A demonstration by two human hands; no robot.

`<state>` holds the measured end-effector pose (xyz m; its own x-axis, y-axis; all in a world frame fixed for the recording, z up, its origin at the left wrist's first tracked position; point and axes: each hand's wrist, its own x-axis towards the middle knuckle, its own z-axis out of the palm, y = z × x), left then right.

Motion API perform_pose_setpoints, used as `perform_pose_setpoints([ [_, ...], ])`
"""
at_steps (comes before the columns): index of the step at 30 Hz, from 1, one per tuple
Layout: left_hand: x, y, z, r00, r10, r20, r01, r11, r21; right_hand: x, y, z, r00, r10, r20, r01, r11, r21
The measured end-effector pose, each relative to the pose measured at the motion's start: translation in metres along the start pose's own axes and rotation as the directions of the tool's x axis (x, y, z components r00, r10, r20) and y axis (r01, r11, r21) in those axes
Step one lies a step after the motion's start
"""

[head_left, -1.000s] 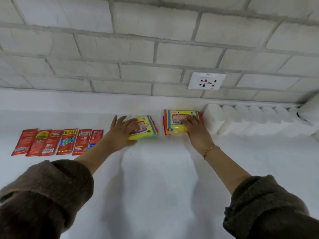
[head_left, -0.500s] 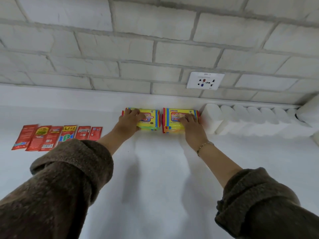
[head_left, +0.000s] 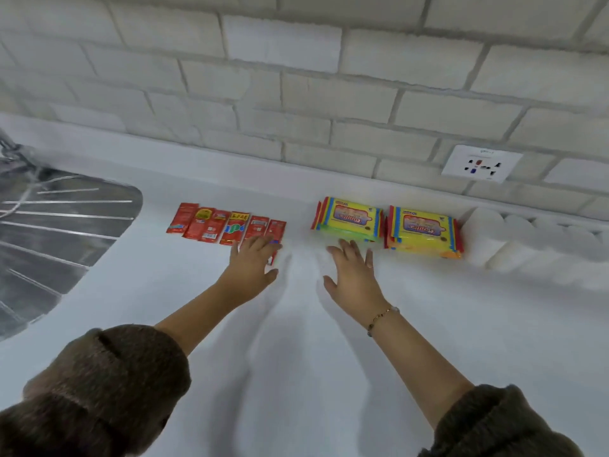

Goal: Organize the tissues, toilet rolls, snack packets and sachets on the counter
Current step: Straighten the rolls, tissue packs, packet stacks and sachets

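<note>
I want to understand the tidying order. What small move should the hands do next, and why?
Probably the left hand should nudge the rightmost sachet level with its row: it seems to sit lower, and the fingers lie over it. The snack packets look aligned.

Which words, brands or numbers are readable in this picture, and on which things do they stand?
"Giggles", upside down, likely reading: left snack packet and right snack packet.
"10": far edge of each packet.
Red sachets: print too blurred to read.
Wall socket: label on top too small to read.
</note>
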<state>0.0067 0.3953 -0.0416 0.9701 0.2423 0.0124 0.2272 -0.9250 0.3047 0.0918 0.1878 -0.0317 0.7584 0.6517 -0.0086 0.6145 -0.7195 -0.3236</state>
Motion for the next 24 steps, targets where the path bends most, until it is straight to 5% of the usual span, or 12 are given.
perform_pose_setpoints([
  [8,-0.044,-0.1,-0.009,0.99,-0.14,0.003,0.14,0.989,-0.058,0.017,-0.111,0.051,0.997,-0.018,0.076,0.016,1.0,0.024],
  [16,-0.036,-0.172,-0.005,0.998,-0.057,0.024,0.057,0.998,0.001,0.052,-0.182,0.099,0.985,0.126,0.117,-0.113,0.987,-0.112],
  [24,-0.013,-0.174,0.005,0.995,0.089,-0.034,-0.088,0.996,0.006,0.075,-0.175,0.112,0.963,0.26,0.062,-0.252,0.961,-0.116],
])
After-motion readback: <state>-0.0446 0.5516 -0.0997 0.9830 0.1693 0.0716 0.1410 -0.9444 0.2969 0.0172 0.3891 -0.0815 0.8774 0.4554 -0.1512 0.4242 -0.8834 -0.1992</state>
